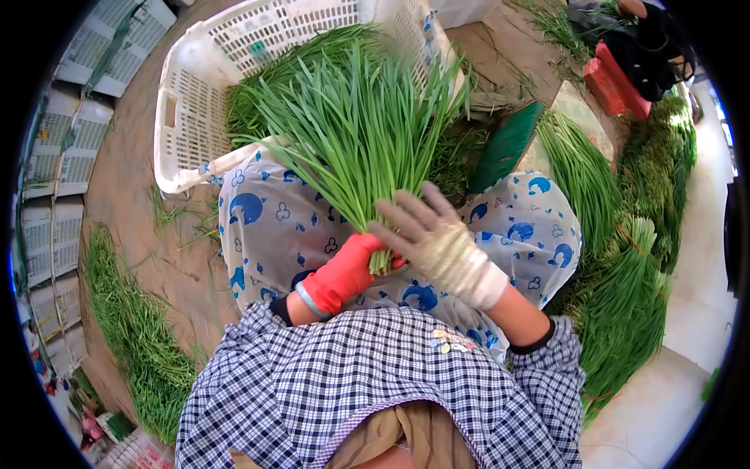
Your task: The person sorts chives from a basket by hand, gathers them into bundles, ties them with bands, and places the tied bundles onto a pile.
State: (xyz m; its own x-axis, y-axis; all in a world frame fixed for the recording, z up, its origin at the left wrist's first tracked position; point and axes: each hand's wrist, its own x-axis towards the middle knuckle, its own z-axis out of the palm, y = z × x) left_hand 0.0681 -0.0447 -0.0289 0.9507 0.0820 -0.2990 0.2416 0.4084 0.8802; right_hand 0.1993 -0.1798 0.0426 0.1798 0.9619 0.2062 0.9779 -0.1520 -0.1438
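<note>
A thick bunch of Chinese chives (363, 148) stands upright over my lap, its green leaves fanning out away from me. My left hand (340, 273), in a red rubber glove, is closed round the pale stem ends. Beside the stems is my right hand (437, 246), in a greyish knitted glove, its fingers spread and slightly blurred. It holds nothing; whether its fingertips touch the stems I cannot tell. Under both hands lies a clear plastic apron (273, 223) with blue prints. Behind the bunch, a white plastic crate (187, 121) holds more chives.
Tied chives (621, 313) are piled at my right, with more chives (574, 172) beside a green board (512, 144). Loose greens (137, 336) lie on the floor at my left. White crates (66, 164) line the left edge. Another person's arm (656, 31) shows at upper right by a red object (616, 82).
</note>
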